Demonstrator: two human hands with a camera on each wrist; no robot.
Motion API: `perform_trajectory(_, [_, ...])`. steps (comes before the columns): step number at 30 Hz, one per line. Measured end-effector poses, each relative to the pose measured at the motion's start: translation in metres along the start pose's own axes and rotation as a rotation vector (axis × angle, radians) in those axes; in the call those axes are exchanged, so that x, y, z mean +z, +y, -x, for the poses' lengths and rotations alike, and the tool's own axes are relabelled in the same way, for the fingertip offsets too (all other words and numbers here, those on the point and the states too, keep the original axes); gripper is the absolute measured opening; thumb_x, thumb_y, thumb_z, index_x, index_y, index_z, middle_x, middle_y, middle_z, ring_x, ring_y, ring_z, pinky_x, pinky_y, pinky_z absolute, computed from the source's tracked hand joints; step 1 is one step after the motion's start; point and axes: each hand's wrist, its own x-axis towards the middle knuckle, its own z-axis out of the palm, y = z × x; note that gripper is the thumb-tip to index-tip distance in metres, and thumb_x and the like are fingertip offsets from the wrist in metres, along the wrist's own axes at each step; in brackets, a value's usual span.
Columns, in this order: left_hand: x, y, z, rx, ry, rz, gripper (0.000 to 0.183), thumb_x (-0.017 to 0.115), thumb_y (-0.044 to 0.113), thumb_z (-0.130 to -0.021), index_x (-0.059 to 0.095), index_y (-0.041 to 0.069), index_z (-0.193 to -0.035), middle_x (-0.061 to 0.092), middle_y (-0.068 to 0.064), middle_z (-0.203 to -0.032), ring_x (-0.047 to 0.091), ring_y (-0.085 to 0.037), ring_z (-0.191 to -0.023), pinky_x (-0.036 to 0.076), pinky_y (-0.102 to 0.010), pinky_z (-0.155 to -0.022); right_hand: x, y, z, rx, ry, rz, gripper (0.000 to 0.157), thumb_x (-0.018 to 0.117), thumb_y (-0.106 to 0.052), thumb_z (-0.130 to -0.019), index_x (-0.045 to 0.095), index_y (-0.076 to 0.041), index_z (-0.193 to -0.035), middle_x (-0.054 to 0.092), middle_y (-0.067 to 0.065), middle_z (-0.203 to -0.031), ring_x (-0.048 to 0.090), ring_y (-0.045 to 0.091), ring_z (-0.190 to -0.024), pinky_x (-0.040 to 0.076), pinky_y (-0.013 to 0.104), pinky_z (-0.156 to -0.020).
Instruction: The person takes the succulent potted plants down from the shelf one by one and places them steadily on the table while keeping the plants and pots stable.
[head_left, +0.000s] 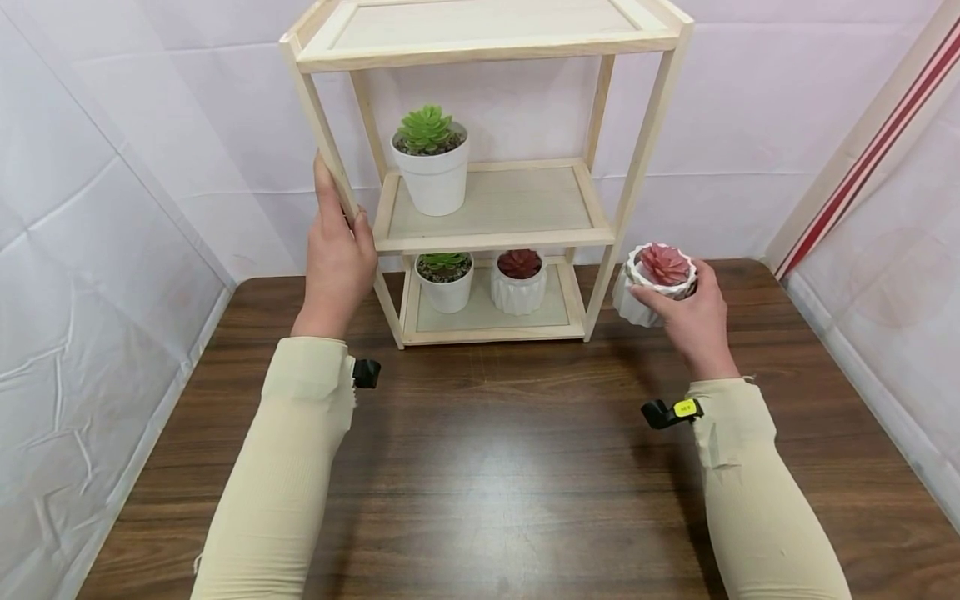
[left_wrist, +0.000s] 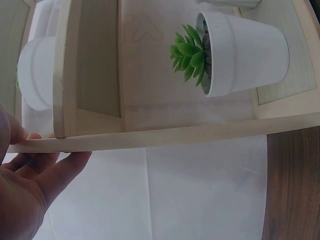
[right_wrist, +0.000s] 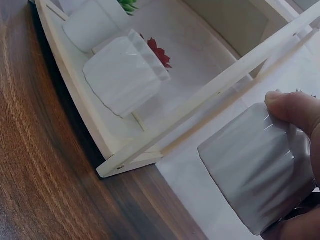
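My left hand [head_left: 337, 250] grips the front left post of a pale wooden shelf rack [head_left: 495, 242], thumb on one side and fingers on the other. To the right of the rack, my right hand [head_left: 693, 312] holds a potted red succulent [head_left: 656, 279] in a white ribbed pot, thumb and fingers around its rim. In the right wrist view that ribbed pot [right_wrist: 257, 170] is tilted, close beside the rack's post. On the middle shelf stands a green succulent in a smooth white pot [head_left: 435, 175]. A smaller green one [head_left: 447, 292] and another red succulent [head_left: 519, 287] share the bottom shelf.
The rack stands towards the back of a dark brown wooden table [head_left: 487, 467]. White cloth walls [head_left: 97, 208] enclose the back and sides, with a red-striped strip [head_left: 870, 150] at the right corner. Black camera mounts sit on both wrists.
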Motion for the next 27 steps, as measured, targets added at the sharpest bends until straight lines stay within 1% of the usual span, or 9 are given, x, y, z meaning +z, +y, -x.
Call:
perform_trajectory(7, [0.002,0.000,0.000,-0.008,-0.008,-0.005,0.066,0.042,0.013,-0.093,0.003,0.018,-0.146,0.052,-0.032,-0.116,0.054,-0.038,-0.109,0.043,-0.046,-0.092,0.003,0.006,-0.001,0.004,-0.010,0.000,0.094,0.076,-0.050,-0.064,0.029,-0.018,-0.139,0.042,0.008,-0.135,0.041,0.019,-0.119,0.035,0.041,-0.099])
perform_trajectory(13, [0.003,0.000,0.000,-0.008,-0.012,0.002,0.067,0.042,0.013,-0.093,0.002,0.020,-0.146,0.050,-0.031,-0.121,0.053,-0.037,-0.111,0.043,-0.046,-0.092,0.006,0.011,-0.002,0.009,-0.004,-0.019,0.092,0.077,-0.048,-0.064,0.030,-0.018,-0.138,0.043,0.008,-0.134,0.041,0.018,-0.119,0.035,0.039,-0.100])
perform_trajectory(17, [0.002,0.000,0.000,-0.012,-0.012,-0.001,0.066,0.041,0.014,-0.093,0.003,0.020,-0.146,0.051,-0.031,-0.119,0.053,-0.038,-0.109,0.043,-0.046,-0.091,0.008,0.012,-0.004,0.022,-0.005,-0.025,0.093,0.077,-0.048,-0.064,0.030,-0.018,-0.138,0.042,0.008,-0.135,0.041,0.017,-0.119,0.034,0.038,-0.100])
perform_trajectory(21, [0.001,0.000,-0.001,-0.031,-0.010,-0.007,0.067,0.042,0.015,-0.093,0.002,0.021,-0.146,0.052,-0.032,-0.117,0.054,-0.039,-0.108,0.043,-0.047,-0.092,0.012,0.015,-0.006,0.027,-0.010,-0.020,0.095,0.077,-0.049,-0.063,0.029,-0.017,-0.138,0.043,0.007,-0.134,0.041,0.018,-0.119,0.034,0.037,-0.101])
perform_trajectory(27, [0.000,0.000,-0.001,-0.035,-0.013,-0.006,0.068,0.042,0.014,-0.092,0.002,0.022,-0.146,0.051,-0.030,-0.120,0.053,-0.037,-0.111,0.042,-0.045,-0.094,0.016,0.021,-0.006,0.041,-0.017,-0.021,0.097,0.077,-0.049,-0.063,0.028,-0.014,-0.139,0.042,0.008,-0.135,0.040,0.019,-0.121,0.032,0.038,-0.102])
